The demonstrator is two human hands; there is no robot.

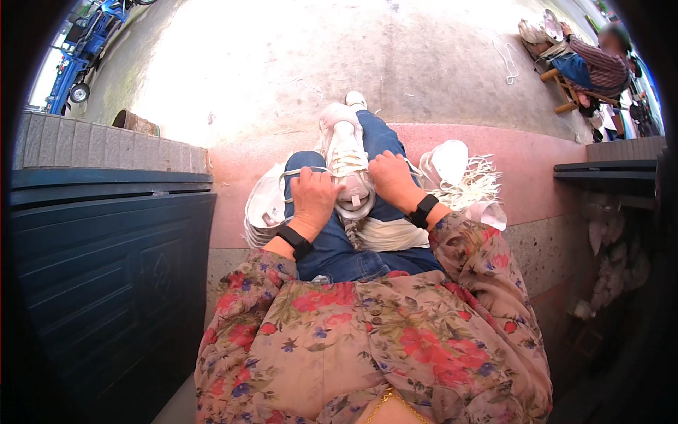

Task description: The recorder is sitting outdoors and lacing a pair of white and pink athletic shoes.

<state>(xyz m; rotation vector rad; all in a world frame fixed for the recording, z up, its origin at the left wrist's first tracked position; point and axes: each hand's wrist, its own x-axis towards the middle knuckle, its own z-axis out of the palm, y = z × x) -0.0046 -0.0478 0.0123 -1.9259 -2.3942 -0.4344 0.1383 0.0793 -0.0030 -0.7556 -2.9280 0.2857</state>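
Observation:
A pale pink and white sneaker (345, 152) rests on my jeans between my thighs, its toe pointing away from me. White shoelace (347, 161) crosses its front in several rows. At the shoe's left side, my left hand (314, 198) is closed, with a strand of white lace running out past its knuckles. My right hand (393, 180) is closed at the shoe's right side, and lace shows beside its fingers. Both hands sit close to the shoe's collar; the fingertips are partly hidden. Each wrist wears a black band.
White shoe parts (266, 205) lie stacked by my left leg. By my right leg are more shoe parts (449, 161) and a bundle of white laces (480, 180). Dark blue doors (113, 275) flank me on the left. Another person (600, 67) sits at the far right.

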